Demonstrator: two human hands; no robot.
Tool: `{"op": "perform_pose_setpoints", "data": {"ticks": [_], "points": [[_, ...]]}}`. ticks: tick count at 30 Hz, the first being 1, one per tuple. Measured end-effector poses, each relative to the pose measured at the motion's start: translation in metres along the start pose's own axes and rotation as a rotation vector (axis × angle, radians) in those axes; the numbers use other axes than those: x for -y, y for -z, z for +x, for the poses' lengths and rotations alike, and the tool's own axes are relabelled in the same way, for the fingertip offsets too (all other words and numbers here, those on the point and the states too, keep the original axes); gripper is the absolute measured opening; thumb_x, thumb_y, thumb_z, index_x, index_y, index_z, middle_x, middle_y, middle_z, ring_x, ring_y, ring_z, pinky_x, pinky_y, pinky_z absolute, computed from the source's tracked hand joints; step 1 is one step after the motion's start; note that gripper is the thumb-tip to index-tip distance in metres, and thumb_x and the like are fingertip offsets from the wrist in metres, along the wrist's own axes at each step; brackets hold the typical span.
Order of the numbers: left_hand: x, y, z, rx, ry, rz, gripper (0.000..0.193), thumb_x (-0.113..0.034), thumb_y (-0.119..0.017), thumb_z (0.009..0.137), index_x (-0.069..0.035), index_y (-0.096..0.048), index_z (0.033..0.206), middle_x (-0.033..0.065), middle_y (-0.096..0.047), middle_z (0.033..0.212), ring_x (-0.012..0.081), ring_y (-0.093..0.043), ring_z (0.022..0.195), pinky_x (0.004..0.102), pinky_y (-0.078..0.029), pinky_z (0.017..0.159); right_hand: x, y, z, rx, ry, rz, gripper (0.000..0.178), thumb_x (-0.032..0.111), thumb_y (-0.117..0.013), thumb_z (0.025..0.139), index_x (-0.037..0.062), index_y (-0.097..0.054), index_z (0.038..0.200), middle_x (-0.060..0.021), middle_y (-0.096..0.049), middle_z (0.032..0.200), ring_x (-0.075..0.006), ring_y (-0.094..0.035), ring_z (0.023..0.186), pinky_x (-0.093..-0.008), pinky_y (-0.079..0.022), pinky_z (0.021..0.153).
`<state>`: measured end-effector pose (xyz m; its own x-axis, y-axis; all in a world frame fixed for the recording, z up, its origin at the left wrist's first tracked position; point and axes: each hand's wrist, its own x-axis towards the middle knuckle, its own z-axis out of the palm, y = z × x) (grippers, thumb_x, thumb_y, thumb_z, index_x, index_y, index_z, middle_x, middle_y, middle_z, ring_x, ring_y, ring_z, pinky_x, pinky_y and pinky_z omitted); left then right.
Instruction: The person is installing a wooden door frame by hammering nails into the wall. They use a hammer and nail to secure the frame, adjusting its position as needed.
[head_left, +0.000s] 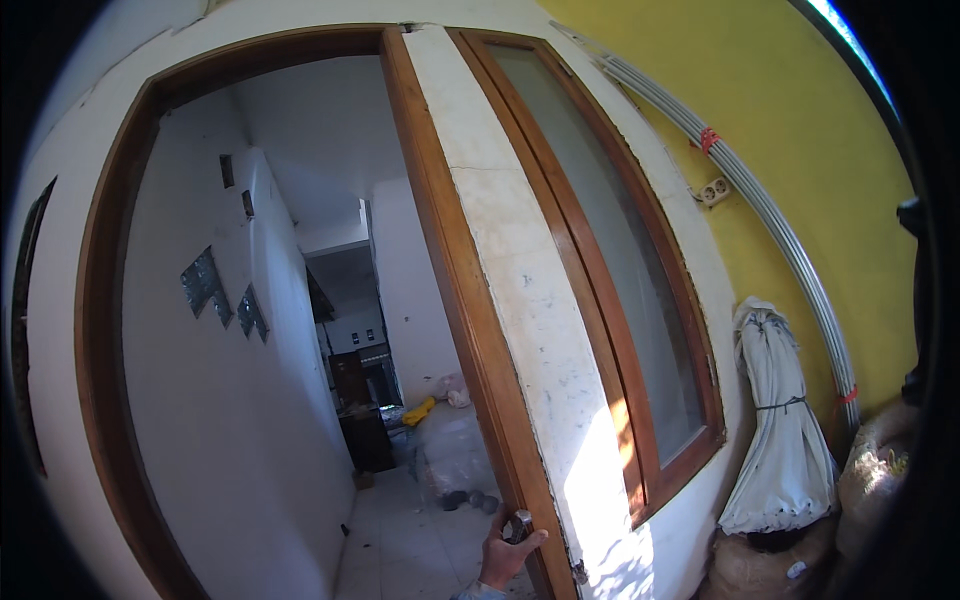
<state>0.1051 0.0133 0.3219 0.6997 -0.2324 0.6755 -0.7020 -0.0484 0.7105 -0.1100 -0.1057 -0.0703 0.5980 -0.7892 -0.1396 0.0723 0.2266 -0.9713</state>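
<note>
Beside the wooden door frame's (468,290) right post, the left hand (503,560) grips a small dark, shiny object (520,524) between thumb and fingers.

Left hand (503,560) near the bottom edge, gripping a small metallic object (520,524) at a brown door frame (447,240), pale room (230,430) and tiled floor (385,550) beyond, tall window (625,250) alongside, yellow wall (830,140) at right with curving bundled pipes (778,222) and socket (714,192), tied white cloth (780,450) above sacks (755,575).

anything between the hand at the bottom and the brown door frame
Only the small dark-and-silver object held in the left hand shows there, right by the door frame; nothing else visible stands between.
</note>
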Motion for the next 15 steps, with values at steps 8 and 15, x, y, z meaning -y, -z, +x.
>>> {"op": "perform_pose_setpoints", "data": {"ticks": [8,15], "points": [[-0.031,0.004,-0.001,0.138,0.080,-0.360,0.100,-0.043,-0.092,0.072,0.008,-0.044,0.143,0.0225,-0.060,0.130,0.0311,-0.059,0.122,0.0390,-0.049,0.101,0.068,0.021,-0.036,0.050,0.038,-0.130,0.038,0.022,-0.073,0.083,-0.0003,-0.063,0.112,-0.0072,-0.060,0.077,-0.0171,-0.054,0.066,-0.0369,-0.046,0.057],[-0.027,0.002,-0.002,0.027,-0.056,-0.276,0.079,-0.033,-0.088,0.078,0.004,-0.051,0.138,0.0141,-0.064,0.111,0.0241,-0.063,0.099,0.0358,-0.053,0.083,0.155,0.007,-0.030,0.051,0.226,-0.152,0.048,0.027,-0.072,0.084,-0.0025,-0.060,0.120,-0.0116,-0.067,0.090,-0.0216,-0.059,0.071,-0.0405,-0.049,0.061]]}}
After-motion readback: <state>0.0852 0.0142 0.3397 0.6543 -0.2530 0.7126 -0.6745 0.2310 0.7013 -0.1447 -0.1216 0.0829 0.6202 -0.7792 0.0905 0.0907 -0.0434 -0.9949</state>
